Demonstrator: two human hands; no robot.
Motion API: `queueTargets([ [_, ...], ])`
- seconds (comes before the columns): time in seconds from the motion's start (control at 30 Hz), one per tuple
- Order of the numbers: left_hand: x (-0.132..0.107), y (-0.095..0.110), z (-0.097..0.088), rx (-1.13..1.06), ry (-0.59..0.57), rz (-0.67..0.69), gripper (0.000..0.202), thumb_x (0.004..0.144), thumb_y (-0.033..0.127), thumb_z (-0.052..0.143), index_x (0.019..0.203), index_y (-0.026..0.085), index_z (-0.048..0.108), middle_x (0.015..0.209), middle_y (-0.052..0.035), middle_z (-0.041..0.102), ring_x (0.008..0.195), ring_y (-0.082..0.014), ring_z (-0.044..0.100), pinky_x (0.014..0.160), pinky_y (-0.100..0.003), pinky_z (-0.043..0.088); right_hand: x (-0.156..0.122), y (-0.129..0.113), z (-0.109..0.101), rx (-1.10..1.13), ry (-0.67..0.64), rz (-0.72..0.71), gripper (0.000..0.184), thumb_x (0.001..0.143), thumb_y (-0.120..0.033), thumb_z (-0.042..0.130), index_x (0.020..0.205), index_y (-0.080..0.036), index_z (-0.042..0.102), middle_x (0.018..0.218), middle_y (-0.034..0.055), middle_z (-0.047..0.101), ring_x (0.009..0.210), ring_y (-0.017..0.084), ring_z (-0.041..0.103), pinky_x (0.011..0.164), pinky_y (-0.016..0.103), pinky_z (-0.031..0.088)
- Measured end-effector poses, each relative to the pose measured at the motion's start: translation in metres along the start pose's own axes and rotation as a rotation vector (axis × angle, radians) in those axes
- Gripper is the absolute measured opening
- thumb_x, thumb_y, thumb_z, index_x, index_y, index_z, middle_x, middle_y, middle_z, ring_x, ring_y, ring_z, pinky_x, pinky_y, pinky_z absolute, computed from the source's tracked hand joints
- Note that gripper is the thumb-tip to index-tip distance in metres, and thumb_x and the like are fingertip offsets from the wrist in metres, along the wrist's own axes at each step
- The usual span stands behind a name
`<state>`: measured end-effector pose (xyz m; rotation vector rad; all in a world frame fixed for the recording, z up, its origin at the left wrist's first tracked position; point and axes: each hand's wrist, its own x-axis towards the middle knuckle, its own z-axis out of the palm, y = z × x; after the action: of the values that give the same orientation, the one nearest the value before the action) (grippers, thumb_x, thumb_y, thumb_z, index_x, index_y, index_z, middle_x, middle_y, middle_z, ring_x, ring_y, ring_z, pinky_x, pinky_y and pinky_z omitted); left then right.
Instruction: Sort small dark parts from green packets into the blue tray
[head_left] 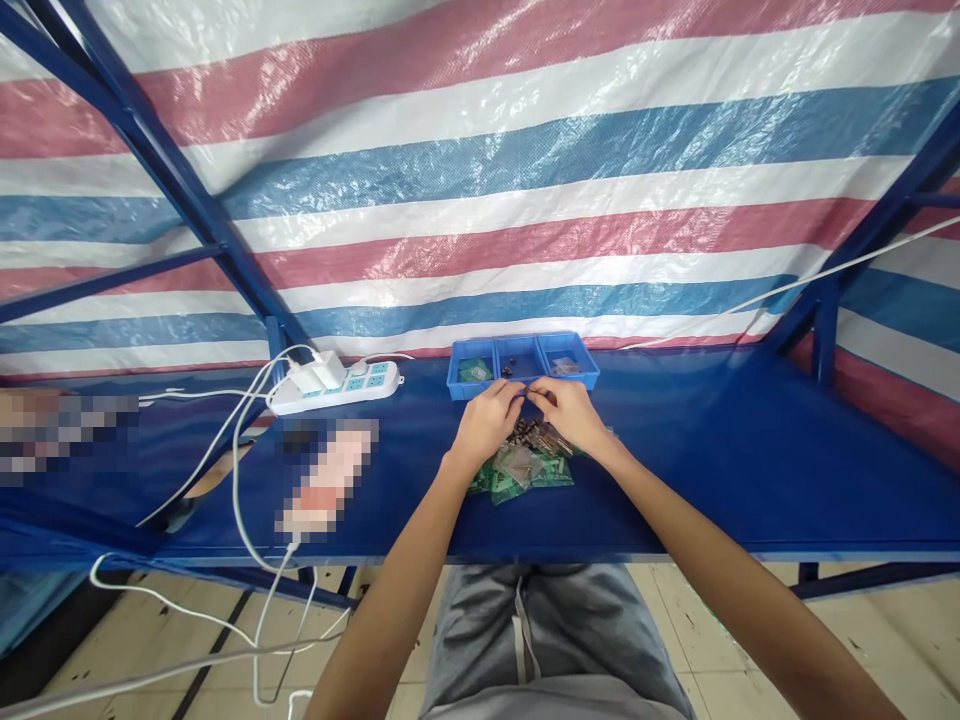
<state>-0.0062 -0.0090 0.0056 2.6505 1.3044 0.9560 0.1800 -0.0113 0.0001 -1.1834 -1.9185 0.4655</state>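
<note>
My left hand (489, 420) and my right hand (568, 408) meet fingertip to fingertip just in front of the blue divided tray (517, 390). The fingers of both are closed in a pinch, around something too small to make out. Below them lies a pile of small dark metal parts (534, 436). Under and in front of that pile are green-printed plastic packets (517, 484) and a clear packet (519, 463). The tray has three compartments: a green-printed packet (475, 370) on the left, a few dark pieces (508, 368) in the middle, a clear packet (565, 366) on the right.
A white power strip (337, 388) with plugged-in adapters stands left of the tray. White cables (238, 480) run from it across the blue table (720, 450) and over its front edge. A blurred-out item (330, 480) lies at left. Blue frame posts (825, 330) and a striped sheet (525, 200) enclose the back.
</note>
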Motion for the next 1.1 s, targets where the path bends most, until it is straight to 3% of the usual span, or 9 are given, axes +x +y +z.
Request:
queueTargets([
  [0.27,0.0,0.002,0.0,-0.125,0.056,-0.002,0.027,0.099,0.022,0.049,0.125,0.022,0.059,0.122,-0.0069,0.065,0.086,-0.0153,0.068,0.076,-0.027,0.054,-0.002,-0.01,-0.002,0.105,0.009,0.044,0.022,0.095,-0.034,0.052,0.09,-0.021,0.069,0.075,0.0011,0.07,0.055,0.017,0.061,0.061,0.029,0.046],
  [0.57,0.0,0.001,0.001,-0.135,0.1,-0.021,0.016,0.099,0.025,0.052,0.105,0.021,0.067,0.105,-0.0045,0.071,0.088,-0.0171,0.068,0.075,-0.027,0.053,-0.003,-0.008,0.0,0.288,-0.041,0.08,0.03,0.094,-0.045,0.052,0.088,-0.02,0.069,0.081,0.0035,0.072,0.058,0.018,0.065,0.061,0.03,0.052],
  [0.9,-0.001,-0.001,0.002,-0.178,0.085,-0.077,0.02,0.102,0.032,0.047,0.117,0.022,0.057,0.106,-0.0036,0.073,0.087,-0.0166,0.071,0.071,-0.025,0.051,-0.001,-0.005,0.002,0.077,0.033,-0.013,0.015,0.091,-0.03,0.055,0.089,-0.021,0.067,0.085,0.0025,0.072,0.062,0.017,0.063,0.064,0.028,0.048],
  [1.1,0.0,0.001,0.0,-0.189,0.054,-0.035,0.023,0.104,0.032,0.043,0.111,0.023,0.063,0.098,-0.0018,0.073,0.082,-0.0161,0.069,0.074,-0.025,0.05,-0.002,-0.001,0.007,0.098,0.01,0.006,0.013,0.09,-0.027,0.056,0.087,-0.021,0.067,0.081,0.0021,0.071,0.059,0.016,0.063,0.064,0.028,0.047],
])
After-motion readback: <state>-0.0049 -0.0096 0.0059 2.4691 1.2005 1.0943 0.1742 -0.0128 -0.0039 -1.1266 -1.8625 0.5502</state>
